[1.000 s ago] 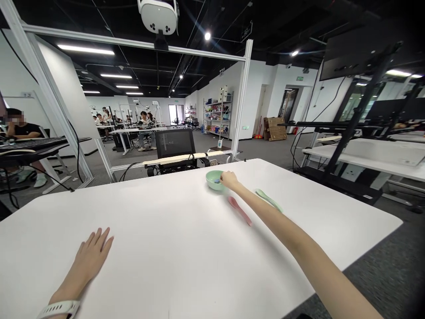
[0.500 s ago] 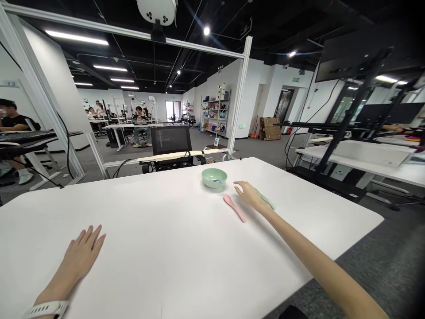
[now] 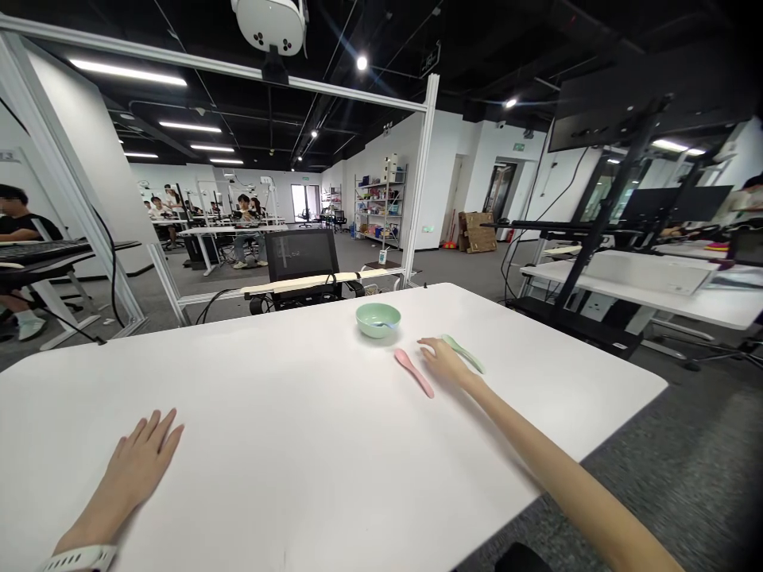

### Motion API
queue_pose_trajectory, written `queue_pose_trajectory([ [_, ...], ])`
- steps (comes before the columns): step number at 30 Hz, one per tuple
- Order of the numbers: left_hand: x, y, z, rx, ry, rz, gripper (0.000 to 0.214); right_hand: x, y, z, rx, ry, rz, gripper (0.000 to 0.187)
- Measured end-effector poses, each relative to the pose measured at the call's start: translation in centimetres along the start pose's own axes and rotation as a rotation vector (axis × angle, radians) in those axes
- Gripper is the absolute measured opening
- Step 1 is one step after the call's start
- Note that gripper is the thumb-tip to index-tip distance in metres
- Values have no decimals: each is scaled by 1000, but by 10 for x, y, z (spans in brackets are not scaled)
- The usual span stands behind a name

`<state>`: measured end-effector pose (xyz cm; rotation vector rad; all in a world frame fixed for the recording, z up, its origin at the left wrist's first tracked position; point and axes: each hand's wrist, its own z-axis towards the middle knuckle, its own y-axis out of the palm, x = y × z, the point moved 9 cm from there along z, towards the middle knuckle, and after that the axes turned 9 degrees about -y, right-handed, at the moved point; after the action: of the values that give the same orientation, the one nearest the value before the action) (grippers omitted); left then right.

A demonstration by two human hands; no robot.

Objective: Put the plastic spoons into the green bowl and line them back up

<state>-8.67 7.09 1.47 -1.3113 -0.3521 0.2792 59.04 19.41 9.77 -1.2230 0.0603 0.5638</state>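
Observation:
A green bowl stands toward the far edge of the white table, with a blue-grey spoon lying in it. In front of the bowl lies a pink spoon. A light green spoon rests to its right. Between these two spoons my right hand hovers low with its fingers apart, holding nothing; whether it touches the table I cannot tell. Flat on the table at the left lies my left hand, fingers spread, away from all the objects.
Metal frame bars rise behind the table, and a black office chair stands beyond it. To the right is another white desk with a monitor stand. Several people sit at tables in the background.
My right hand has moved slightly back and down, toward the pink spoon, showing more of the light green spoon. The camera view has shifted a little. My left hand stays on the table.

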Motion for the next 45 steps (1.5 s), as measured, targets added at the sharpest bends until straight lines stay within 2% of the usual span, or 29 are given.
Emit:
queue_pose_trajectory([
  [3, 3, 0, -3, -52, -35, 19, 78, -15, -20, 41, 56, 11, -46, 41],
  [5, 5, 0, -4, -70, -34, 19, 81, -30, -25, 72, 26, 14, -87, 40],
  [9, 4, -1, -4, -57, -35, -16, 85, -50, -13, 123, -111, 74, -159, 34],
  [14, 4, -2, -4, -51, -22, -26, 82, -62, 16, 148, -229, 134, -172, 18],
  [18, 6, -5, -7, -56, -16, -26, 80, -72, 15, 153, -227, 130, -163, 22],
  [22, 6, -5, -8, -72, -42, -26, 82, -93, -4, 136, -108, 73, -142, 34],
  [25, 6, -4, -7, -57, -42, -42, 82, -119, -4, 92, 21, -3, -42, 33],
  [28, 6, -5, -6, -22, -34, -50, 81, -145, 23, 31, 30, -34, 82, 26],
  [30, 6, -5, -6, -20, -23, -34, 81, -164, 49, -4, -49, -41, 165, 21],
  [32, 6, -5, -6, -35, -23, -16, 82, -182, 67, -26, -116, -28, 171, 20],
  [35, 4, -4, -6, -63, -42, -4, 85, -206, 79, -35, -210, -13, 77, 24],
  [39, 6, -5, -5, -62, -29, -18, 87, -227, 78, -27, -321, -20, -66, 34],
  [45, 7, -9, -3, -16, -30, -77, 84, -235, 72, -27, -369, -4, -137, 41],
])
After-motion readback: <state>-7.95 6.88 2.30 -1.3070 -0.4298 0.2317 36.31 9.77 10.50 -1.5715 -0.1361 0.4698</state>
